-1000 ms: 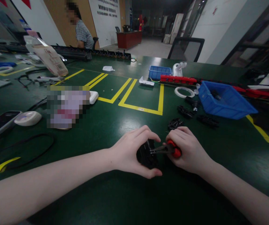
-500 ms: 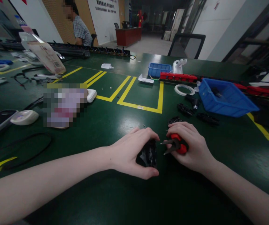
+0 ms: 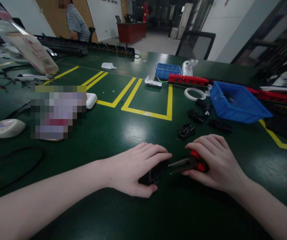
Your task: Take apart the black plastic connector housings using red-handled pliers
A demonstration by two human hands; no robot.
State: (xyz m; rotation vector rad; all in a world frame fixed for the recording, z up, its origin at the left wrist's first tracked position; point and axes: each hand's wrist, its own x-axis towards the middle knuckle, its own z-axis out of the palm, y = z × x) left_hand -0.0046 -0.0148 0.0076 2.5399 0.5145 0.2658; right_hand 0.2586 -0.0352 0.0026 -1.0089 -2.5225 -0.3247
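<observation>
While the far edge of the green table (image 3: 95, 133) runs below the office chair (image 3: 195, 46) at the back, its near edge is out of view, and the dark tabletop reaches right down to the bottom of the picture in front of both forearms. Forward of the hands, green surface spreads up to the yellow tape (image 3: 147, 114), with only a few thin metal pins (image 3: 153, 136) lying on it. Room is tighter ahead of the right hand (image 3: 215, 163): a small black clip (image 3: 186, 130) sits just past the fingers, with more black pieces (image 3: 220, 125) and the blue tray (image 3: 245, 116) behind. The left hand (image 3: 133, 171) lies palm down, wrist fairly straight, fingers stretched over a black part (image 3: 154, 175) and thumb low on its near side — gripping it, though whether the part also rests on the table I cannot tell. The right hand is closed around the red handles of the pliers (image 3: 199, 163), thumb underneath. Their jaws stand apart and point left toward the black part — near it, with a narrow gap between.
</observation>
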